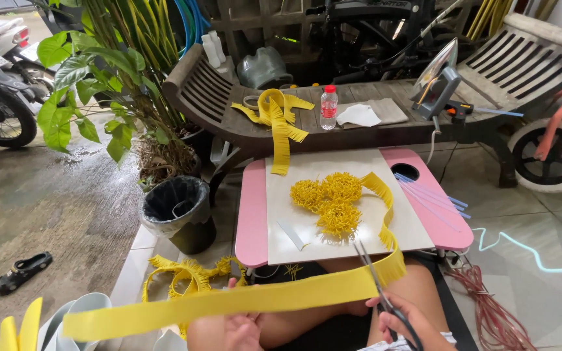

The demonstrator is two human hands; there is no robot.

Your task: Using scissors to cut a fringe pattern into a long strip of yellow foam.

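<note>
My left hand (pixel 242 328) pinches a long yellow foam strip (pixel 229 301) that stretches across my lap. My right hand (pixel 403 320) grips black-handled scissors (pixel 373 273), whose blades meet the strip's right part, where a fringe (pixel 391 257) is cut. The fringed end curls up over the small pink and white table (pixel 253 214). On that table lie three yellow fringed pompom flowers (pixel 328 200) and a small white scrap (pixel 292 235).
A black bin (pixel 178 211) stands left of the table, with yellow fringed offcuts (pixel 187 273) on the floor. Behind is a wooden lounger (pixel 333 117) with more yellow strips (pixel 280 120), a water bottle (pixel 328 107), a cloth and an iron (pixel 438 81). Potted plant at left.
</note>
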